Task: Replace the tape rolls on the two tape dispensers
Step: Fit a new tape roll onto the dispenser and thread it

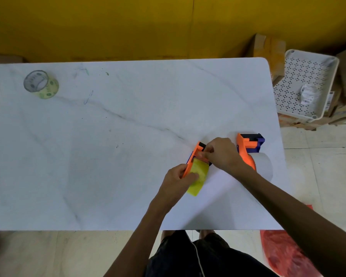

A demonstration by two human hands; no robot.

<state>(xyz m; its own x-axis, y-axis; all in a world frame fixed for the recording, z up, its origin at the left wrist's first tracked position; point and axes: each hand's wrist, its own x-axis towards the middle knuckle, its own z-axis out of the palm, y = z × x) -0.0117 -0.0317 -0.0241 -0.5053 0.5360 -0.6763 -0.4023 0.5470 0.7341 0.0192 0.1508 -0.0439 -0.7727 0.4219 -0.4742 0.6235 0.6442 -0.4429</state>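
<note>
Both hands — left hand [177,179], right hand [223,152] — grip 1 orange dispenser [195,156] w/ yellow tape roll [198,174].

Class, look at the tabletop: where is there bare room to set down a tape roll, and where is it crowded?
Free: the wide middle of the table, between the spare tape roll and the left hand. Crowded: the right end, around both hands and two dispensers.

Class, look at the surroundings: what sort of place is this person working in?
Probably a packing or storeroom area: tape dispensers on a marble-look table, with cardboard boxes and a perforated plastic tray stacked on the floor.
</note>
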